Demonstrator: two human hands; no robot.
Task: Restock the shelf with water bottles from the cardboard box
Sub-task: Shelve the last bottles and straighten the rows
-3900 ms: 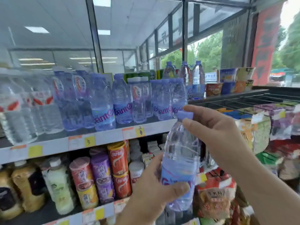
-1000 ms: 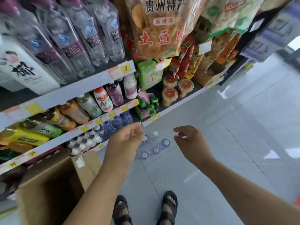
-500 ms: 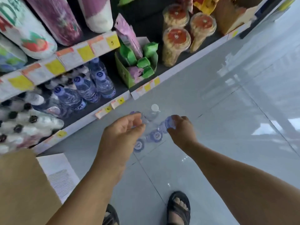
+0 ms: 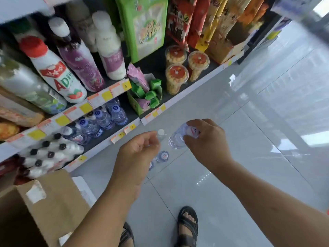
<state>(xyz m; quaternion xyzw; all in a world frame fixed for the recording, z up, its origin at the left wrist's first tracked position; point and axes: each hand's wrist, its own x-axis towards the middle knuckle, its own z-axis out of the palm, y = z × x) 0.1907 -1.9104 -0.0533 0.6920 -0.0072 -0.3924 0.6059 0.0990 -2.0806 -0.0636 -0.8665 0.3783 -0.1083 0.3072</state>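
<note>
Above the floor (image 4: pixel 252 184), right hand (image 4: pixel 207 141) grips water bottle (image 4: pixel 176 139) — tilted, base down-left.

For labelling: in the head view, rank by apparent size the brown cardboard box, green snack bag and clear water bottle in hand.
Brown cardboard box, nearest camera
Green snack bag
Clear water bottle, in right hand

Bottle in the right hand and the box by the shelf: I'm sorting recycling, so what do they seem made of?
The bottle in the right hand looks like thin, clear, glossy plastic: the floor shows through it. The box looks like matte brown cardboard, with a folded flap and a pale sticker patch.
</note>
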